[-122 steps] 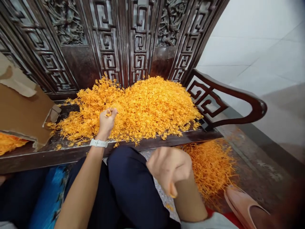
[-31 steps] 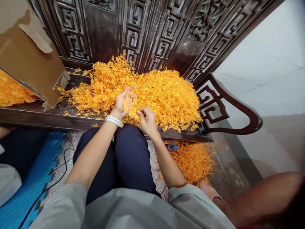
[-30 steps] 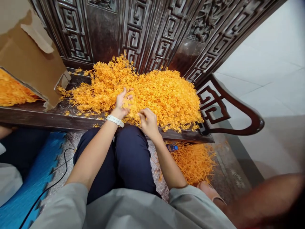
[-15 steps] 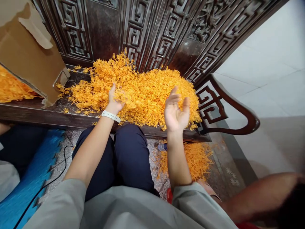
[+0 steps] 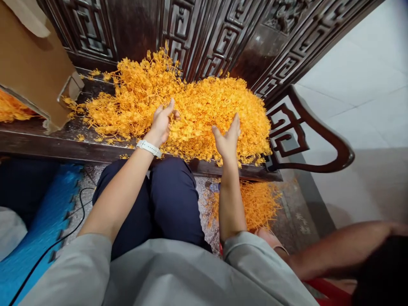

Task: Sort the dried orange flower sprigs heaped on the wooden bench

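Observation:
A large heap of orange plastic sprigs [image 5: 207, 102], thin stems with small branching heads, lies on the dark wooden bench [image 5: 95, 148]. At the front middle of the heap, my left hand [image 5: 161, 123], with a white band on the wrist, curls around some of the sprigs. Its thumb points up, and the sprigs partly cover its fingers. My right hand [image 5: 228, 142] is over the right part of the heap, thumb and fingers spread apart, with nothing visible in it. The two hands face each other with sprigs between them.
A cardboard box [image 5: 32, 63] holding more orange pieces stands at the left. A carved backrest [image 5: 134, 34] rises behind the heap, with a curved armrest [image 5: 331, 140] at the right. Orange stems [image 5: 259, 204] lie on the floor beside a bottle [image 5: 214, 187]. Another person's limb [image 5: 334, 250] is at lower right.
My left hand has turned from palm up to thumb up and shifted slightly right. My right hand has turned inward and moved left, closer to it. The view has shifted a little.

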Demonstrator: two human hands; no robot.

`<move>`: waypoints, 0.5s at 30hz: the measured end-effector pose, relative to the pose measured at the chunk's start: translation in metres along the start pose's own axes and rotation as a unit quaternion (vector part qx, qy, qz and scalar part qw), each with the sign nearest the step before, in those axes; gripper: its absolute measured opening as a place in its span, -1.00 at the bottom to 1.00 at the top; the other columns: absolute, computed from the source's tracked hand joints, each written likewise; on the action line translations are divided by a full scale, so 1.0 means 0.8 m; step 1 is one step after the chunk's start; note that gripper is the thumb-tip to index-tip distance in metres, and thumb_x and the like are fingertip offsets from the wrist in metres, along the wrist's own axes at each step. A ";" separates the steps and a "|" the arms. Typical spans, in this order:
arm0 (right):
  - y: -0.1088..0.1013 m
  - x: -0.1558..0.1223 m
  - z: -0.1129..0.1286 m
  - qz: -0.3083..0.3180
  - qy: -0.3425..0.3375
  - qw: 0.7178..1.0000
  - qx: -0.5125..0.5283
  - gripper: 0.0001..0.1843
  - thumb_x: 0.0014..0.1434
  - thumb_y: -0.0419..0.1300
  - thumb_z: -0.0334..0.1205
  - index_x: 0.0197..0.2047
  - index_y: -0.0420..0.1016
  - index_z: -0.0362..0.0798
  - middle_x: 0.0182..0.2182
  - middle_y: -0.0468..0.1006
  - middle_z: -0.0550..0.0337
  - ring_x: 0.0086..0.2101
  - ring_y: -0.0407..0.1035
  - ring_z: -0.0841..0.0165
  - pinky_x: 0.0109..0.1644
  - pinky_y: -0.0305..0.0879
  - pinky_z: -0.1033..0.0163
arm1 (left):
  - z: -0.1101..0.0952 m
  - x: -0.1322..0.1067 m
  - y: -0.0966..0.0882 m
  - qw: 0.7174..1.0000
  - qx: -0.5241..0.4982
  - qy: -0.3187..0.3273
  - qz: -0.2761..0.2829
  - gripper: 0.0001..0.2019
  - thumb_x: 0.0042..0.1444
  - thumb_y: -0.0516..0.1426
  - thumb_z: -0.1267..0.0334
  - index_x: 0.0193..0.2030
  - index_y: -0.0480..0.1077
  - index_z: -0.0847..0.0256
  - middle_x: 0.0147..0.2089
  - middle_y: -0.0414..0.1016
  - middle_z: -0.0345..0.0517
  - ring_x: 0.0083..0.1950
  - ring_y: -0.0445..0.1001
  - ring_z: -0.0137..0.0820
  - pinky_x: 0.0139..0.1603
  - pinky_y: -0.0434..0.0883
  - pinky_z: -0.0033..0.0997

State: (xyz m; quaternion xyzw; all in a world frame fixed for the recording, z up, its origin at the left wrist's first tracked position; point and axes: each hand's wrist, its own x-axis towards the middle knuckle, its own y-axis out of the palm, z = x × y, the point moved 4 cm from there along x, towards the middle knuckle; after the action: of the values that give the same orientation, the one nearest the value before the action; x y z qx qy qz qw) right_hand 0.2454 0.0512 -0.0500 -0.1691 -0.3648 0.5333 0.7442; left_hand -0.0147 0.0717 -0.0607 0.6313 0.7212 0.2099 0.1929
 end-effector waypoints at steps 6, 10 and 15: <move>0.046 -0.053 0.045 0.131 -0.032 0.965 0.224 -0.49 0.36 0.22 0.27 0.07 0.50 0.00 -0.09 0.59 0.05 -0.21 0.48 0.32 -0.13 0.40 0.17 | 0.016 0.001 0.008 0.998 0.000 -0.026 0.059 -0.57 0.26 0.32 -0.18 -0.11 0.37 0.15 -0.37 0.45 -0.19 -0.29 0.54 -0.37 -0.19 0.42 -0.38; 0.065 -0.079 0.071 0.187 -0.081 0.954 0.218 -0.57 0.48 0.13 0.17 -0.28 0.30 0.01 -0.48 0.24 0.32 -0.47 0.14 0.43 -0.32 0.12 0.23 | 0.017 0.003 0.000 1.000 0.009 0.001 0.006 -0.65 0.29 0.33 -0.04 -0.20 0.35 0.15 -0.42 0.37 -0.24 -0.35 0.47 -0.41 -0.22 0.36 -0.41; 0.049 -0.121 0.116 0.234 -0.114 0.924 0.281 -0.66 0.56 0.05 0.07 -0.22 0.27 0.03 -0.41 0.23 0.30 -0.45 0.18 0.43 -0.33 0.14 0.26 | 0.023 0.000 0.005 0.999 0.007 -0.019 -0.042 -0.76 0.32 0.25 0.40 -0.33 0.30 0.18 -0.51 0.24 -0.32 -0.49 0.30 -0.52 -0.32 0.26 -0.46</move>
State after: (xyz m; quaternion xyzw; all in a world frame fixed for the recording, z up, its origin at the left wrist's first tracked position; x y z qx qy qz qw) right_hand 0.1359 -0.0360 -0.0470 0.0283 -0.2319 0.7889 0.5684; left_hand -0.0011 0.0729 -0.0740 0.6054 0.7452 0.1845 0.2103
